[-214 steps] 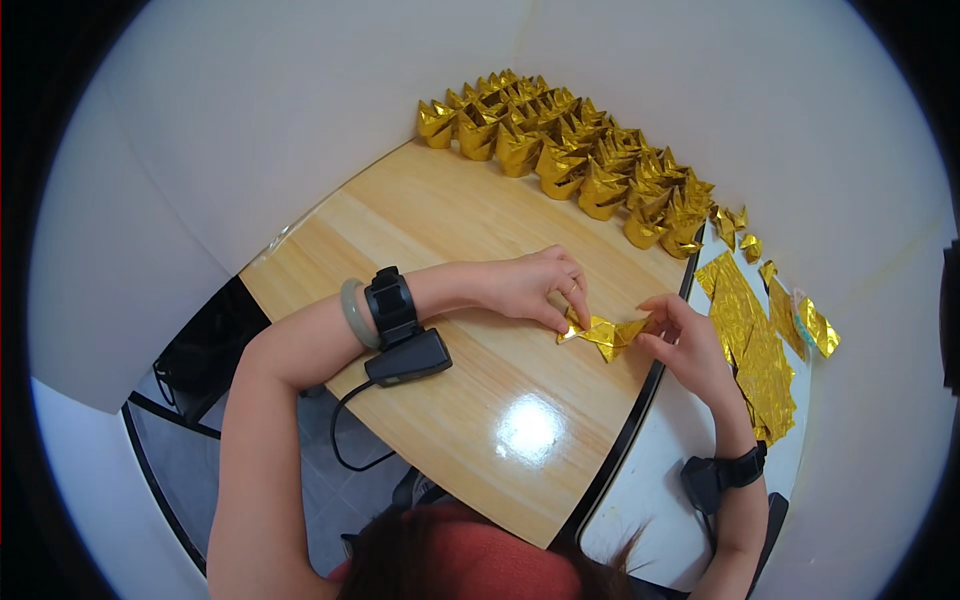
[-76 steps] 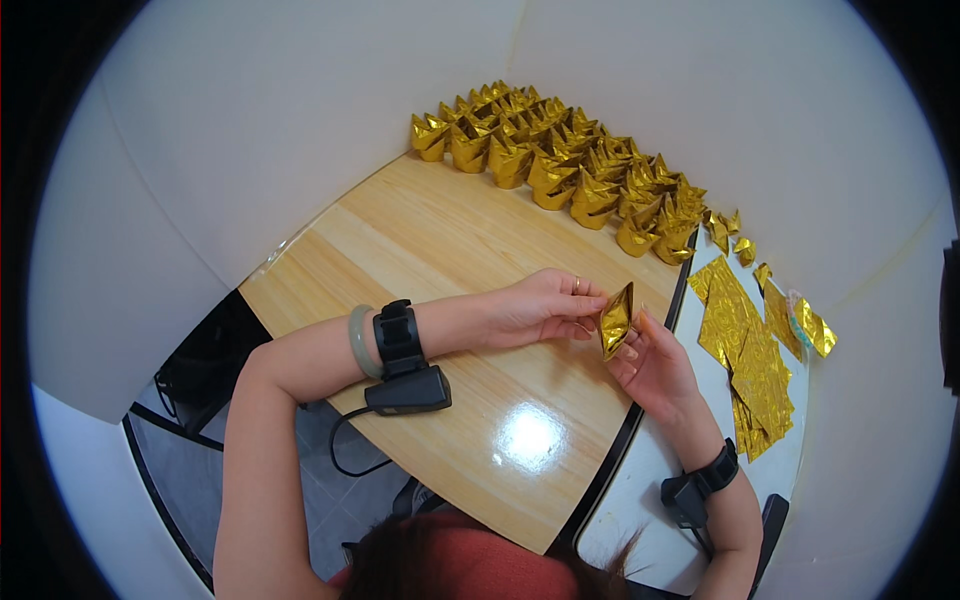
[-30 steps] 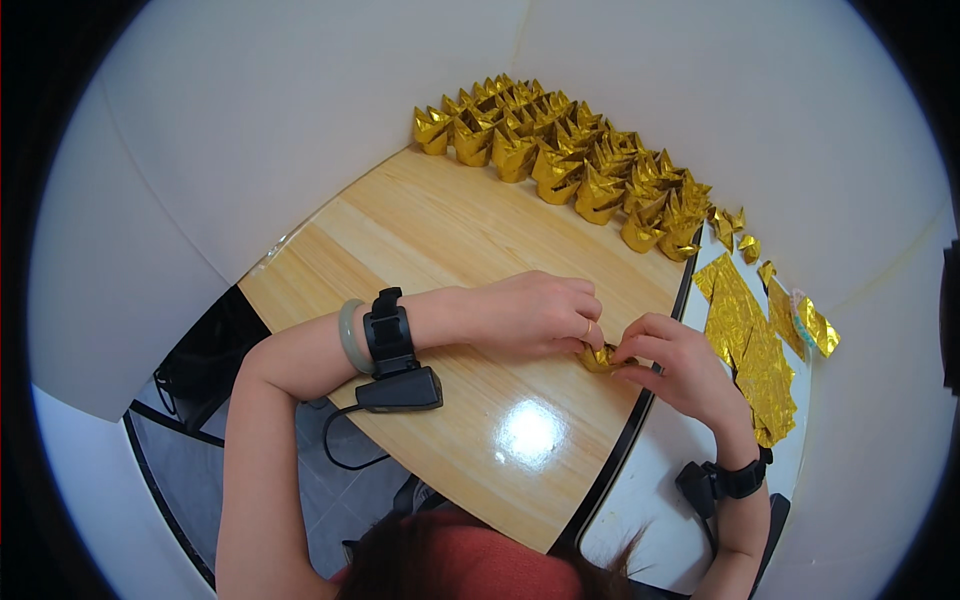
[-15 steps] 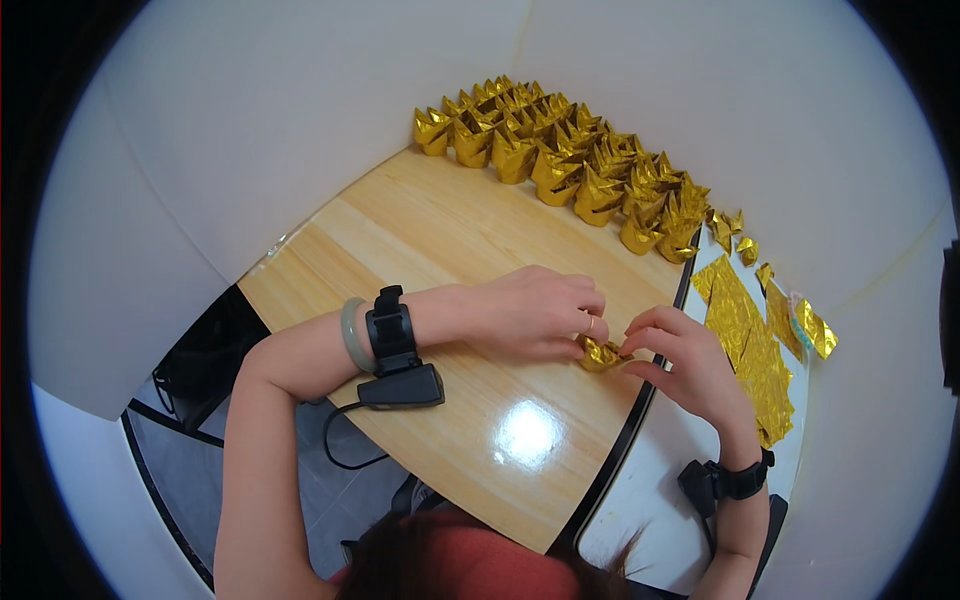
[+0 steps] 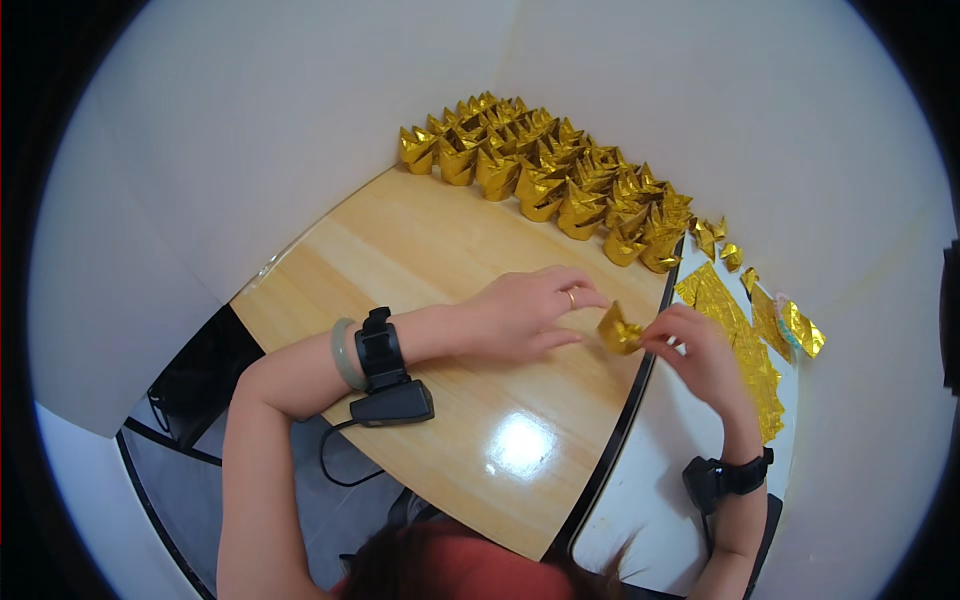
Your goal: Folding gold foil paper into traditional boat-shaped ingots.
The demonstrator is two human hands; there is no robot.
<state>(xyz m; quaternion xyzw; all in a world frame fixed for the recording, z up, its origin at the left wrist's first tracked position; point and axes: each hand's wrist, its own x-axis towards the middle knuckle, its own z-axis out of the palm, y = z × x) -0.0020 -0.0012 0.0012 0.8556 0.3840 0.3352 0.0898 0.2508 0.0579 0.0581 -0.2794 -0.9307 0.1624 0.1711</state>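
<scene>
Right hand (image 5: 697, 358) pinches gold foil piece (image 5: 619, 333) by one end, between the hands; left hand (image 5: 522, 314) spread just beside it, contact unclear; likely mid-shaping; next move seems to need a left-hand grip on its free side.

The surface (image 5: 400, 260) is a light wood-grain panel with a glossy finish; a bright light reflection (image 5: 522, 445) appears near its front edge. A black edge strip (image 5: 624, 412) separates it from an adjoining white surface (image 5: 640, 490) on the right. Pale walls (image 5: 250, 130) enclose the far sides. At lower left, a black object (image 5: 205, 365) is located above a grey floor (image 5: 345, 515); its type cannot be determined.
</scene>
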